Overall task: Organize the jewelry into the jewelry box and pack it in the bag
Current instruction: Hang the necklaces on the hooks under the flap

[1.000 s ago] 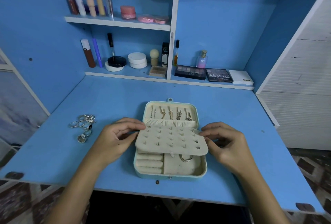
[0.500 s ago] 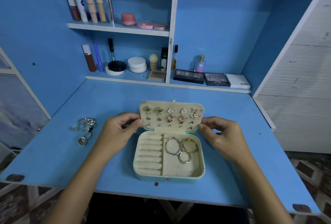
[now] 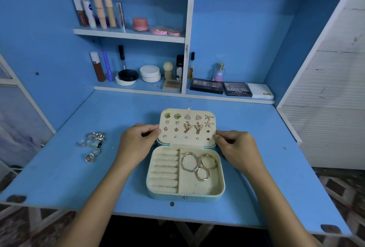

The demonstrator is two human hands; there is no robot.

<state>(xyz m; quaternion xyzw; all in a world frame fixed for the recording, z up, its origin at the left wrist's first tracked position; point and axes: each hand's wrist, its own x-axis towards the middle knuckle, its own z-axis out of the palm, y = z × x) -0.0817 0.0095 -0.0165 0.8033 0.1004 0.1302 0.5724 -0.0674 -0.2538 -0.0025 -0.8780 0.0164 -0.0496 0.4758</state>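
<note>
A blue desk (image 3: 59,167) under makeup shelves holds a heap of silver rings (image 3: 91,145) at the left. The left hand (image 3: 136,144) pinches the left edge of the earring panel (image 3: 187,128), folded up over the open jewelry box (image 3: 185,193) at centre; the right hand (image 3: 236,149) pinches its right edge

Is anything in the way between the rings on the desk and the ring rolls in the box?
Nothing fixed: the ring rolls lie uncovered, earring panel flipped back. Only the left hand sits between them and the loose rings.
</note>
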